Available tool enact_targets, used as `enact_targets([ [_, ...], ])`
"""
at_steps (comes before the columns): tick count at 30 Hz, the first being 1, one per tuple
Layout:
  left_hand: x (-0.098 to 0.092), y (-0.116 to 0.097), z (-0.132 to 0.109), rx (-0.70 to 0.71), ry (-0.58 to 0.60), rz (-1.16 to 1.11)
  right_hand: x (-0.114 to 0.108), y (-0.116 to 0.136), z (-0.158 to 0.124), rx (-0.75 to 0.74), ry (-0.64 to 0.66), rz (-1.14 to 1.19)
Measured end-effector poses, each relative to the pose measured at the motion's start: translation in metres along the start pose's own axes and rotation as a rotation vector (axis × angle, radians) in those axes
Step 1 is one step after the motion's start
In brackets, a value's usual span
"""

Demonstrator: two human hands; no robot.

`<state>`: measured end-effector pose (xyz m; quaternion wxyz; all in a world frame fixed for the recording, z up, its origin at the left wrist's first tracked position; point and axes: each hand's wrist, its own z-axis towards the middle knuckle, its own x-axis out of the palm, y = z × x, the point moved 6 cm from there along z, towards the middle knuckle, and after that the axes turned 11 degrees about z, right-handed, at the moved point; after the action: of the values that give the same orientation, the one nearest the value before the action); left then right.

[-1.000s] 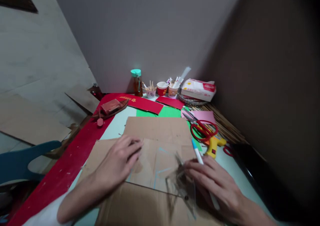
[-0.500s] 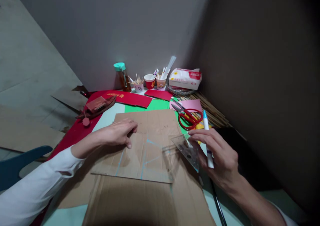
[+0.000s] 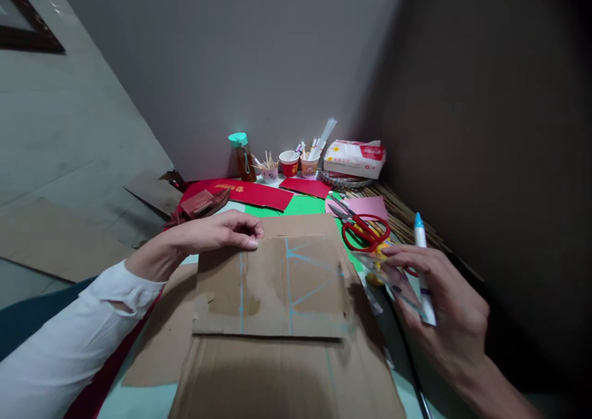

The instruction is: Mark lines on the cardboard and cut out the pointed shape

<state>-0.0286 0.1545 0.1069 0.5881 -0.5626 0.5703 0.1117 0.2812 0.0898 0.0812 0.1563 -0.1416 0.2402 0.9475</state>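
Note:
My left hand [image 3: 222, 231] pinches the far left edge of a brown cardboard piece [image 3: 272, 286] marked with light blue lines, tilting it up off the larger cardboard sheets below. My right hand [image 3: 435, 298] is closed on a white marker with a blue cap [image 3: 422, 265], which points up, and also on a clear plastic set square [image 3: 393, 280]. This hand hovers to the right of the cardboard, apart from it.
Red-handled scissors [image 3: 363, 228] and a yellow glue gun lie beside pink and green paper. At the back wall stand a teal-capped bottle [image 3: 241, 155], small cups of sticks [image 3: 290, 163] and a tissue pack [image 3: 355, 158]. Red paper [image 3: 240, 192] lies at the left. A dark wall closes the right side.
My left hand has lifted and turned the marked cardboard piece so that it faces me squarely. My right hand has carried the marker and set square off the cardboard to the right.

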Motion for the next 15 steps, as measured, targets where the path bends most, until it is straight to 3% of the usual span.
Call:
enact_targets([
  [4,0.0,-0.005,-0.005,0.005,-0.043,-0.093,-0.004,-0.01,-0.007,0.101,-0.083,0.002],
  [10,0.004,-0.013,-0.012,0.018,-0.014,-0.16,-0.005,-0.015,-0.012,0.236,-0.172,-0.064],
  [15,0.015,-0.014,-0.002,0.009,-0.017,-0.154,-0.008,-0.011,-0.006,0.238,-0.186,-0.092],
])
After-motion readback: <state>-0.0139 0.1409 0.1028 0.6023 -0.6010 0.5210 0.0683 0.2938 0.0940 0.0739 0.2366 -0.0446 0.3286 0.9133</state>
